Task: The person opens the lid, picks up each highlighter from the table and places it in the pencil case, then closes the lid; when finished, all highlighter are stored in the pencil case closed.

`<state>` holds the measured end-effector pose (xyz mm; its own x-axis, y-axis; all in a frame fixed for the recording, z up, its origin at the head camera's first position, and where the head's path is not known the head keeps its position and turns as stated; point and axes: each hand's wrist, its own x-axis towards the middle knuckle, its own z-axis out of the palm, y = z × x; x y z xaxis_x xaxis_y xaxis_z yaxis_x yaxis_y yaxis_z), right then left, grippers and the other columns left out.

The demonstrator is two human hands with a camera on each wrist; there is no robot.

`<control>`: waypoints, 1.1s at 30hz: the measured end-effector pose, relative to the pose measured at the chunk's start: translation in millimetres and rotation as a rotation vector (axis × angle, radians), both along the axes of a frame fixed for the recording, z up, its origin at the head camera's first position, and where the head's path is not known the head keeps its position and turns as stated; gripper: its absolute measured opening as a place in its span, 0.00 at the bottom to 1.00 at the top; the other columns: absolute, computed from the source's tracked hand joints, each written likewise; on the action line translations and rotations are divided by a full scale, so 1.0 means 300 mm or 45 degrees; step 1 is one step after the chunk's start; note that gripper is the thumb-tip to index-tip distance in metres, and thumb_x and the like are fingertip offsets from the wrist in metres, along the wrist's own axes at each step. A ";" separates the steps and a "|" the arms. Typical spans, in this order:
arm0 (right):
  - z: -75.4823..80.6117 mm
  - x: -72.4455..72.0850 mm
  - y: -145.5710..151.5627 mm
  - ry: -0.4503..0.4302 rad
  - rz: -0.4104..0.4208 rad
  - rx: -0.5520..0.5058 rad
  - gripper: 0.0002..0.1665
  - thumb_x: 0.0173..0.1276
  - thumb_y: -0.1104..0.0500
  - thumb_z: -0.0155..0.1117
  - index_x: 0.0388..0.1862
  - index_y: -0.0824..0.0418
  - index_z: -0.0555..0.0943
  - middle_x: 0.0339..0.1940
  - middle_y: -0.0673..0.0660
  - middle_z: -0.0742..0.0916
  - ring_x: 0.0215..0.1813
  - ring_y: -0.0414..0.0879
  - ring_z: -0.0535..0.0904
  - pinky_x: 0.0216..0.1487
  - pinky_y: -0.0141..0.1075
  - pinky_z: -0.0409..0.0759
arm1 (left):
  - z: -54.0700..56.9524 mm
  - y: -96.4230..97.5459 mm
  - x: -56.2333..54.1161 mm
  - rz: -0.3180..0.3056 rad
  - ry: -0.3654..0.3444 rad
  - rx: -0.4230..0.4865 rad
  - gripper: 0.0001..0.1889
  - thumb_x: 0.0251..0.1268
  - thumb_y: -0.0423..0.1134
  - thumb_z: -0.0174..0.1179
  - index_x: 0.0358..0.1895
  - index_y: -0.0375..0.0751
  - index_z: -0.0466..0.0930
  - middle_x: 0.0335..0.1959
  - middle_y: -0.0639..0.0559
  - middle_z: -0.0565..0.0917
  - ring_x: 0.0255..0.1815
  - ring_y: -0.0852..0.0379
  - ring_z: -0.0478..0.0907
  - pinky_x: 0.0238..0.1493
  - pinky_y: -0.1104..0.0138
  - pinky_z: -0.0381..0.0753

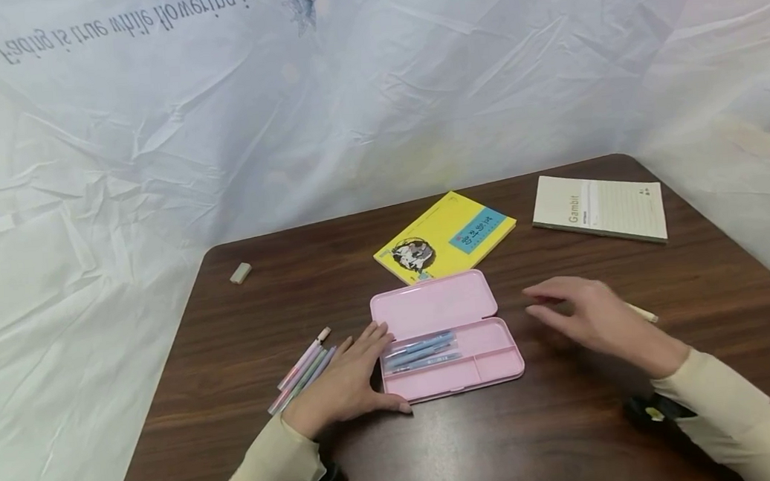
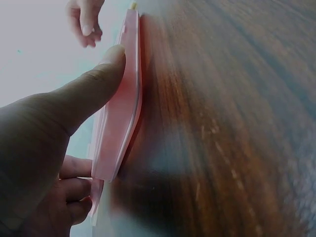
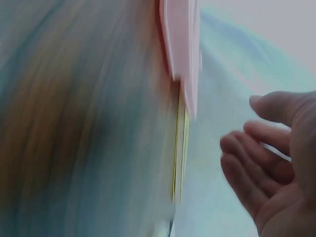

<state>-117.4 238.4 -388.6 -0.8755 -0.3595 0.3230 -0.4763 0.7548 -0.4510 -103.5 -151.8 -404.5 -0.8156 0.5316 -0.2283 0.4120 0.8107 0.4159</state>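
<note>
A pink pencil case (image 1: 433,304) lies with its lid folded back, away from the person. Several blue pens (image 1: 422,350), some in a clear sleeve, lie in its long rear compartment. My left hand (image 1: 342,389) holds the case by its left end, the thumb along the front side and the fingers at the left edge; the left wrist view shows this thumb (image 2: 94,84) against the pink wall. To the right of the case, my right hand (image 1: 588,316) hovers over the table with loosely bent fingers and nothing between them.
Several coloured pens (image 1: 303,373) lie left of the left hand. An eraser (image 1: 241,273) sits at the far left. Behind the case are a yellow booklet (image 1: 440,225) and a cream notebook (image 1: 597,207). A pale slim object (image 1: 643,312) is partly hidden behind the right hand.
</note>
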 end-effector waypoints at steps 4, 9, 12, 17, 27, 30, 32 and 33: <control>0.012 0.027 0.125 -0.015 -0.211 0.029 0.22 0.67 0.52 0.71 0.54 0.64 0.85 0.49 0.64 0.88 0.51 0.60 0.83 0.48 0.58 0.78 | -0.004 0.000 0.003 0.001 0.001 0.003 0.60 0.44 0.76 0.66 0.79 0.48 0.56 0.82 0.54 0.49 0.82 0.55 0.40 0.77 0.43 0.45; 0.007 0.052 0.264 -0.153 -0.398 0.085 0.31 0.68 0.46 0.68 0.60 0.68 0.80 0.54 0.73 0.83 0.54 0.71 0.78 0.46 0.63 0.73 | -0.004 -0.003 0.005 0.000 0.003 0.017 0.59 0.45 0.76 0.66 0.79 0.48 0.55 0.82 0.54 0.49 0.82 0.55 0.39 0.77 0.43 0.45; -0.006 0.059 0.319 -0.251 -0.449 0.130 0.36 0.69 0.43 0.66 0.62 0.70 0.77 0.58 0.78 0.79 0.58 0.75 0.73 0.48 0.65 0.70 | -0.002 -0.006 0.005 0.001 0.004 0.023 0.59 0.45 0.75 0.66 0.79 0.48 0.55 0.82 0.54 0.49 0.82 0.55 0.39 0.77 0.43 0.45; -0.032 0.066 0.367 -0.355 -0.503 0.198 0.42 0.69 0.38 0.64 0.63 0.74 0.74 0.60 0.81 0.76 0.58 0.79 0.69 0.50 0.67 0.68 | 0.000 -0.008 0.004 0.001 -0.004 0.027 0.59 0.46 0.75 0.66 0.79 0.47 0.55 0.82 0.53 0.49 0.82 0.55 0.39 0.77 0.43 0.44; -0.065 0.067 0.398 -0.453 -0.504 0.242 0.46 0.69 0.36 0.63 0.63 0.77 0.73 0.59 0.80 0.77 0.58 0.79 0.69 0.49 0.68 0.68 | -0.002 -0.005 0.001 -0.005 -0.014 0.023 0.59 0.46 0.75 0.66 0.79 0.48 0.55 0.82 0.54 0.49 0.82 0.56 0.39 0.77 0.43 0.44; -0.067 0.064 0.402 -0.452 -0.481 0.237 0.45 0.68 0.37 0.64 0.63 0.76 0.74 0.59 0.79 0.78 0.58 0.78 0.70 0.49 0.68 0.69 | -0.001 -0.004 0.000 -0.003 -0.014 0.026 0.59 0.46 0.75 0.66 0.79 0.48 0.55 0.82 0.54 0.49 0.82 0.56 0.39 0.77 0.43 0.44; -0.069 0.063 0.403 -0.441 -0.467 0.228 0.44 0.68 0.38 0.65 0.63 0.75 0.75 0.58 0.78 0.79 0.58 0.78 0.70 0.49 0.67 0.69 | -0.001 -0.003 -0.001 -0.002 -0.015 0.026 0.59 0.45 0.75 0.67 0.79 0.48 0.55 0.82 0.54 0.49 0.82 0.56 0.39 0.77 0.43 0.44; -0.070 0.063 0.403 -0.427 -0.461 0.222 0.43 0.67 0.39 0.66 0.62 0.75 0.75 0.57 0.78 0.80 0.58 0.78 0.71 0.48 0.67 0.69 | -0.001 -0.003 -0.001 -0.001 -0.016 0.025 0.59 0.45 0.75 0.66 0.79 0.48 0.55 0.82 0.54 0.49 0.82 0.56 0.39 0.77 0.43 0.44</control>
